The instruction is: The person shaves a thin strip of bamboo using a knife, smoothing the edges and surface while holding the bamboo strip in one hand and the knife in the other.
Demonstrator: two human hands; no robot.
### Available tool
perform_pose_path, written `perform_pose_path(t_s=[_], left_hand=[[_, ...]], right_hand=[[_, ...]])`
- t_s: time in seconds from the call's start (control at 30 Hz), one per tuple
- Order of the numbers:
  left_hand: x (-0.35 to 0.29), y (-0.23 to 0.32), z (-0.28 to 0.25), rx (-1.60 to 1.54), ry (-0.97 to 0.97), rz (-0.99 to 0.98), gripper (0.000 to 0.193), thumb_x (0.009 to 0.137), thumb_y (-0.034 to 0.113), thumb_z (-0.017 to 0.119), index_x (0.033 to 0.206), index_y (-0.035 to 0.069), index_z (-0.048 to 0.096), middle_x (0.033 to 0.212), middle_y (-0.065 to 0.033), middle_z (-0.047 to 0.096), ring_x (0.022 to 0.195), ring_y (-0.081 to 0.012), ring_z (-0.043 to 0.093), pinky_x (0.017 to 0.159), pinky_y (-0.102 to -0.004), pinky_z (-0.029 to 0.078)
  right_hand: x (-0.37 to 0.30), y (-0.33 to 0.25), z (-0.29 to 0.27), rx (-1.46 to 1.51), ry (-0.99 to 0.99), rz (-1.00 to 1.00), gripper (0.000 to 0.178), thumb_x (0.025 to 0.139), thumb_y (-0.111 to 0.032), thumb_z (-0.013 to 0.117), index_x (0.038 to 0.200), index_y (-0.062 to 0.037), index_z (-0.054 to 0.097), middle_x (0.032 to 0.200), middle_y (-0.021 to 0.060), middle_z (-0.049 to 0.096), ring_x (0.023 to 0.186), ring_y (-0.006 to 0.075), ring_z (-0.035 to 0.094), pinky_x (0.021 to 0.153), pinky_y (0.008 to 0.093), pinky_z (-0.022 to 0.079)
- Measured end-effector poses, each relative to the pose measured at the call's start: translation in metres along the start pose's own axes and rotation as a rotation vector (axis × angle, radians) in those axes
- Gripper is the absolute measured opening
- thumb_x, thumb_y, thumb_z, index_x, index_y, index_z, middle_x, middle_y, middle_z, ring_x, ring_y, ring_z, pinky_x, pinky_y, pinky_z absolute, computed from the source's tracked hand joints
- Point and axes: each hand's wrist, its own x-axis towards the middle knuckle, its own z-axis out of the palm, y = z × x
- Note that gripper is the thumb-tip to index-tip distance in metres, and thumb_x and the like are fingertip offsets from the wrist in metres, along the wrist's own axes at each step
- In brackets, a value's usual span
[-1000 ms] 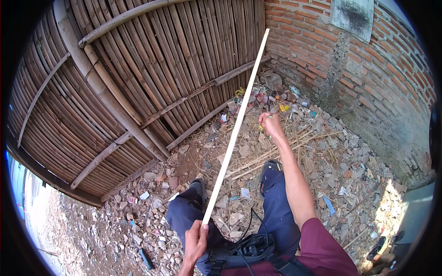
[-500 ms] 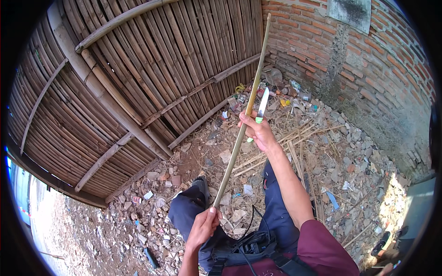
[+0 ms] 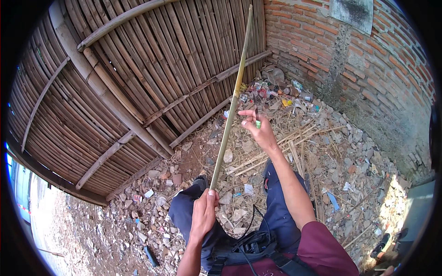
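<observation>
A long, thin bamboo strip (image 3: 224,138) slants up and away in front of me, greenish below and yellower farther up. My left hand (image 3: 204,212) is closed around its lower end, above my left thigh. To the right of the strip, my right hand (image 3: 264,136) grips a knife (image 3: 258,124) with a light green handle. The blade points away and looks dark and narrow, seen nearly edge-on. The right index finger stretches toward the strip, with a small gap between them. Most of the knife handle is hidden inside the hand.
A bamboo-slat wall (image 3: 161,69) rises at the left, and a brick wall (image 3: 304,41) stands at the far right. Stony rubble (image 3: 152,202) covers the ground, with litter in the corner. Loose bamboo splinters (image 3: 294,138) lie beyond my knees.
The strip's far end has swung left, and my right hand has let go of it while keeping the knife. The knife blade has turned edge-on. My left hand has risen slightly.
</observation>
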Motion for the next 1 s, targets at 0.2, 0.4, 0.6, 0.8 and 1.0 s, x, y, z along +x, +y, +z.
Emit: perform_pose_path(t_s=[0.2, 0.4, 0.6, 0.8, 1.0], left_hand=[[0.015, 0.036, 0.002, 0.095, 0.133, 0.088, 0.042, 0.117, 0.029, 0.041, 0.092, 0.000, 0.059, 0.069, -0.0032, 0.049, 0.062, -0.0135, 0.044, 0.059, -0.0348, 0.038], [0.025, 0.046, 0.010, 0.188, 0.171, 0.141, 0.039, 0.116, 0.026, 0.042, 0.095, 0.000, 0.062, 0.069, -0.0073, 0.053, 0.062, -0.0184, 0.047, 0.062, -0.0369, 0.041], [0.027, 0.044, 0.023, 0.126, 0.256, 0.145, 0.044, 0.117, 0.033, 0.040, 0.097, 0.001, 0.063, 0.070, -0.0051, 0.053, 0.064, -0.0157, 0.048, 0.062, -0.0353, 0.042], [0.031, 0.037, 0.023, 0.069, 0.171, 0.124, 0.040, 0.118, 0.031, 0.042, 0.103, 0.000, 0.062, 0.070, -0.0092, 0.056, 0.060, -0.0188, 0.052, 0.059, -0.0364, 0.043], [0.034, 0.027, 0.029, -0.070, 0.129, 0.090, 0.039, 0.116, 0.033, 0.047, 0.100, 0.000, 0.061, 0.069, -0.0052, 0.057, 0.061, -0.0116, 0.050, 0.058, -0.0329, 0.043]], right_hand=[[-0.013, -0.009, 0.016, -0.276, 0.045, -0.152, 0.017, 0.095, -0.001, 0.057, 0.107, -0.0020, 0.069, 0.090, 0.0113, 0.071, 0.087, 0.0256, 0.071, 0.087, 0.0422, 0.053], [-0.026, -0.015, 0.035, -0.410, 0.057, -0.457, 0.011, 0.091, 0.007, 0.057, 0.094, -0.0007, 0.065, 0.085, 0.0146, 0.069, 0.074, 0.0320, 0.070, 0.063, 0.0415, 0.052], [-0.035, -0.013, 0.045, -0.532, -0.036, -0.506, 0.006, 0.093, -0.004, 0.065, 0.097, -0.0077, 0.062, 0.085, 0.0115, 0.070, 0.070, 0.0354, 0.071, 0.058, 0.0478, 0.055], [-0.037, -0.011, 0.044, -0.498, -0.013, -0.505, 0.007, 0.090, -0.006, 0.066, 0.096, -0.0059, 0.062, 0.076, 0.0141, 0.070, 0.061, 0.0373, 0.069, 0.054, 0.0481, 0.054], [-0.041, -0.012, 0.043, -0.535, -0.050, -0.510, 0.009, 0.089, -0.010, 0.066, 0.097, -0.0042, 0.066, 0.071, 0.0155, 0.069, 0.058, 0.0370, 0.068, 0.053, 0.0482, 0.052]])
